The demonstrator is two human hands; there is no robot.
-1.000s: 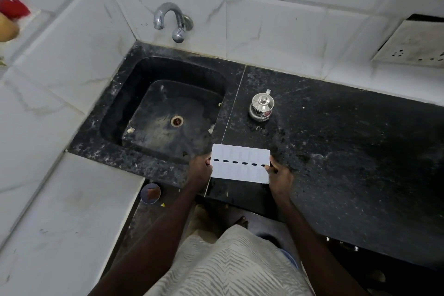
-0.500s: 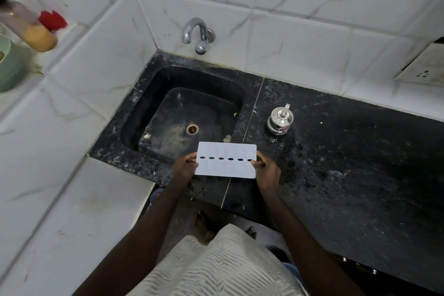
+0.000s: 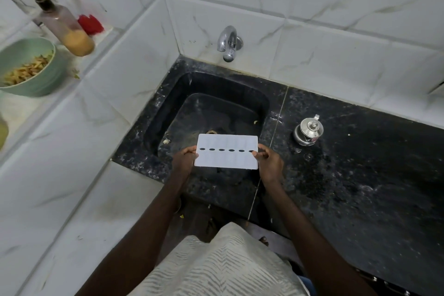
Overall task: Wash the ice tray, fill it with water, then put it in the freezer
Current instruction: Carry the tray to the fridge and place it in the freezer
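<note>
I hold a white rectangular ice tray [image 3: 227,157], with a row of dark oval holes along its middle, level over the black stone sink [image 3: 168,103]. My left hand [image 3: 183,160] pinches its left short edge. At the opposite short edge my right hand [image 3: 269,161] pinches it the same way. The tray hangs above the front half of the basin and partly hides the drain [image 3: 211,131]. A chrome tap [image 3: 227,43] juts from the tiled wall behind the sink, and no water runs from it.
A small steel lidded pot [image 3: 308,131] stands on the black counter [image 3: 360,175] right of the sink. On the white ledge at left are a pump bottle [image 3: 63,21], a green bowl of food scraps [image 3: 26,67] and a red object [image 3: 90,23].
Both hands have carried the tray leftward from over the counter's front edge to above the sink basin. The view has swung left, showing the ledge with the bottle and bowl.
</note>
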